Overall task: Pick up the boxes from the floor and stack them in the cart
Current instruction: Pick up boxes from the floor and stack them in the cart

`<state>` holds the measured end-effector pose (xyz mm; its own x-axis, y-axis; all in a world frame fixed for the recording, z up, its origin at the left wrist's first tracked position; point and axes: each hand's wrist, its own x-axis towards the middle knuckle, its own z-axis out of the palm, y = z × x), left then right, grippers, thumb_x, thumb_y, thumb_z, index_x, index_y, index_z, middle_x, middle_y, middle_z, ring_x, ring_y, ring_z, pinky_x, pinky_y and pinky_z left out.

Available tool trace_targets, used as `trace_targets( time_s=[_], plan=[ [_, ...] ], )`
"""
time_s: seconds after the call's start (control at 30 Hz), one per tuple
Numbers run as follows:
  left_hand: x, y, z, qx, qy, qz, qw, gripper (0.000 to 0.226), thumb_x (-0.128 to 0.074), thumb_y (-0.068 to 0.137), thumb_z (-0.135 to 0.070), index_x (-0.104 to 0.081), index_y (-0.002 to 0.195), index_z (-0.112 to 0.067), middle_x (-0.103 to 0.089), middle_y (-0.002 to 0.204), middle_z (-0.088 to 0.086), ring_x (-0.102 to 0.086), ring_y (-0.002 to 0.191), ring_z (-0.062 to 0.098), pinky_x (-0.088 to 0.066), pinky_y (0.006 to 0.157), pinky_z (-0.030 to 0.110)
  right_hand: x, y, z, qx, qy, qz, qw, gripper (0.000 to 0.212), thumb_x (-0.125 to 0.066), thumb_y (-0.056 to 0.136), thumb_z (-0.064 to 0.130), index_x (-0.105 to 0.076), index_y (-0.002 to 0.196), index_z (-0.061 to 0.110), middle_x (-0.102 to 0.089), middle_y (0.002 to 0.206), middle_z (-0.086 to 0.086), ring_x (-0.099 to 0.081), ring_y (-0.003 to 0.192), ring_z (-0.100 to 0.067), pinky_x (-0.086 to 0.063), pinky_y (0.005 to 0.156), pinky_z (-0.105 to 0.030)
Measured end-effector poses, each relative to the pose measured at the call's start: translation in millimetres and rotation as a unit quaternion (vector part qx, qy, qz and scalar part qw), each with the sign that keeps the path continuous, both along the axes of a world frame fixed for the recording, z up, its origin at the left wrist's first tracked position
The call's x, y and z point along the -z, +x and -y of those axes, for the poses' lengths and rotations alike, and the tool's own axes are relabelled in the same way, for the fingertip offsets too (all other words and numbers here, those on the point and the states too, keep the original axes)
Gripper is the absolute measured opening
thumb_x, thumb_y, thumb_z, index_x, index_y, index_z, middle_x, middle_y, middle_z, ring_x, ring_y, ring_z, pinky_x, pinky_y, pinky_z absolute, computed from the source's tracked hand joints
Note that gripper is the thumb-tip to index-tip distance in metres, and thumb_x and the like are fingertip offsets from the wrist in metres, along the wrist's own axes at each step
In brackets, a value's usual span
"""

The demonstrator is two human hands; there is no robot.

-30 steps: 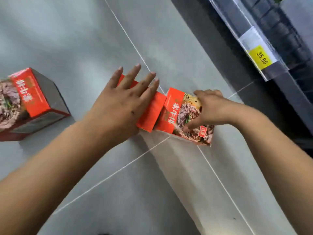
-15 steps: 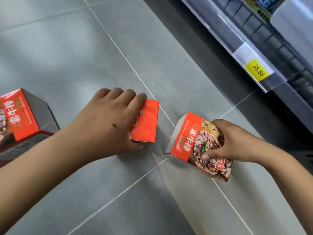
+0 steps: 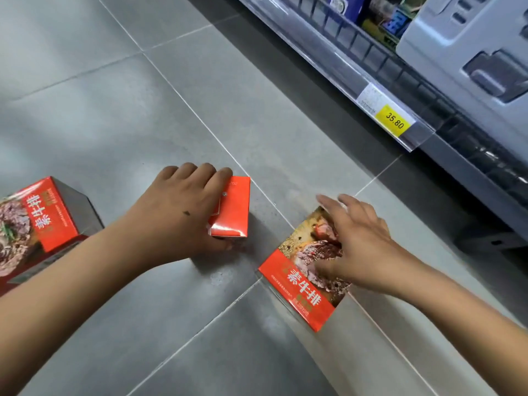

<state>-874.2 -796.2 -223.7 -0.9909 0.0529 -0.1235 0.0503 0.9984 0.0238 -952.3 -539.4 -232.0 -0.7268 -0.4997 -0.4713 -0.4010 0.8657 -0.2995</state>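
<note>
Red cardboard boxes, three of them, show in my feed on the grey tiled floor (image 3: 137, 104). The left hand (image 3: 183, 215) is curled over the middle box (image 3: 233, 210), a small carton with a plain red face up. Its fingers are hooked over the far edge, its thumb lies against the near side, and the box sits on the tile.

The right hand (image 3: 357, 247) lies on the right box (image 3: 300, 284), whose upturned face carries a food photo and a red band with white characters. Those fingers are stretched out and spread past the far edge, wrapped round nothing, though they are blurred. I cannot tell whether that box lies flat or is tipped up.

These two boxes are near each other but apart, with a pale tile joint (image 3: 200, 121) running between them. The left box (image 3: 37, 224), same print with a grey side panel, stands well off at the frame's left edge, untouched.

Along the upper right runs a shop shelf (image 3: 380, 61) with a clear plastic rail (image 3: 320, 61) and a yellow price tag (image 3: 394, 120) reading 35.80.
</note>
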Motion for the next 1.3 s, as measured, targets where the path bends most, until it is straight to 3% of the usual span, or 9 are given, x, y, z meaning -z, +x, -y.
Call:
trace_targets(
  time_s=[0.07, 0.13, 0.2, 0.27, 0.5, 0.67, 0.93, 1.03, 1.3],
  plan=[
    [0, 0, -1, -0.003, 0.002, -0.006, 1.000, 0.104, -0.032, 0.057, -0.089, -0.051, 0.126, -0.013, -0.060, 0.104, 0.004, -0.058, 0.090, 0.030, -0.046, 0.083, 0.041, 11, 20, -18, 0.313, -0.123, 0.032, 0.941, 0.121, -0.086, 0.055, 0.051, -0.016, 0.150, 0.025, -0.024, 0.154, -0.006, -0.020, 0.142, -0.023, -0.024, 0.116, -0.039],
    [1, 0, -2, -0.009, -0.001, -0.007, 1.000, 0.105, -0.033, 0.056, -0.088, -0.050, 0.128, -0.013, -0.060, 0.106, 0.005, -0.058, 0.093, 0.031, -0.045, 0.085, 0.042, 20, 35, -32, 0.518, -0.211, 0.128, 0.819, 0.120, -0.088, 0.051, 0.052, -0.027, 0.145, 0.008, -0.049, 0.137, -0.010, -0.054, 0.118, -0.021, -0.049, 0.094, -0.035],
    [1, -2, -5, -0.020, -0.003, -0.003, 1.000, 0.108, -0.033, 0.055, -0.089, -0.047, 0.130, -0.013, -0.059, 0.108, 0.006, -0.057, 0.096, 0.032, -0.043, 0.086, 0.043, 22, 46, -34, 0.590, -0.275, 0.254, 0.715, 0.076, -0.082, 0.067, 0.037, -0.055, 0.124, -0.005, -0.071, 0.101, -0.007, -0.070, 0.073, -0.011, -0.052, 0.054, -0.017],
    [3, -5, -10, -0.026, -0.002, 0.001, 1.000, 0.110, -0.033, 0.054, -0.090, -0.046, 0.131, -0.012, -0.059, 0.109, 0.007, -0.057, 0.097, 0.034, -0.043, 0.087, 0.045, 24, 54, -27, 0.583, -0.301, 0.307, 0.690, 0.040, -0.079, 0.072, 0.030, -0.071, 0.102, 0.004, -0.076, 0.083, -0.002, -0.070, 0.058, -0.004, -0.044, 0.041, -0.009],
    [2, -3, -12, -0.049, 0.010, 0.001, 0.999, 0.110, -0.034, 0.054, -0.092, -0.047, 0.129, -0.012, -0.059, 0.106, 0.008, -0.056, 0.096, 0.036, -0.043, 0.085, 0.046, 49, 51, 14, 0.539, -0.354, 0.280, 0.711, 0.061, -0.091, 0.042, 0.038, -0.073, 0.098, 0.020, -0.076, 0.089, -0.002, -0.074, 0.079, -0.024, -0.058, 0.082, -0.046],
    [4, -3, -10, -0.044, 0.016, -0.007, 0.999, 0.107, -0.036, 0.055, -0.091, -0.047, 0.129, -0.013, -0.059, 0.105, 0.006, -0.057, 0.095, 0.035, -0.043, 0.085, 0.046, 50, 39, 25, 0.501, -0.381, 0.273, 0.727, 0.039, -0.086, 0.064, 0.010, -0.070, 0.100, 0.013, -0.076, 0.091, -0.007, -0.074, 0.080, -0.025, -0.059, 0.078, -0.045],
    [-1, -2, -4, -0.015, 0.001, -0.004, 1.000, 0.100, -0.038, 0.056, -0.083, -0.055, 0.122, -0.010, -0.063, 0.095, 0.008, -0.060, 0.080, 0.035, -0.047, 0.070, 0.041, 53, 29, 24, 0.423, -0.341, 0.221, 0.810, 0.079, -0.095, 0.049, 0.020, -0.048, 0.113, 0.029, -0.068, 0.103, 0.006, -0.071, 0.086, -0.013, -0.059, 0.076, -0.037],
    [-1, 1, -5, -0.015, -0.003, 0.006, 1.000, 0.097, -0.040, 0.058, -0.079, -0.056, 0.123, -0.010, -0.063, 0.096, 0.008, -0.059, 0.080, 0.035, -0.046, 0.071, 0.041, 51, 21, 20, 0.412, -0.316, 0.311, 0.796, 0.088, -0.093, 0.045, 0.024, -0.050, 0.122, 0.022, -0.072, 0.104, -0.002, -0.073, 0.085, -0.023, -0.059, 0.077, -0.043],
    [-14, 30, -25, -0.087, 0.027, 0.023, 0.996, 0.085, -0.048, 0.065, -0.066, -0.053, 0.127, -0.008, -0.062, 0.100, 0.012, -0.057, 0.084, 0.038, -0.043, 0.072, 0.042, 12, 37, -9, 0.420, -0.343, 0.392, 0.743, 0.044, -0.082, 0.055, 0.007, -0.069, 0.095, 0.022, -0.075, 0.091, -0.012, -0.073, 0.076, -0.030, -0.058, 0.057, -0.032]
  ],
)
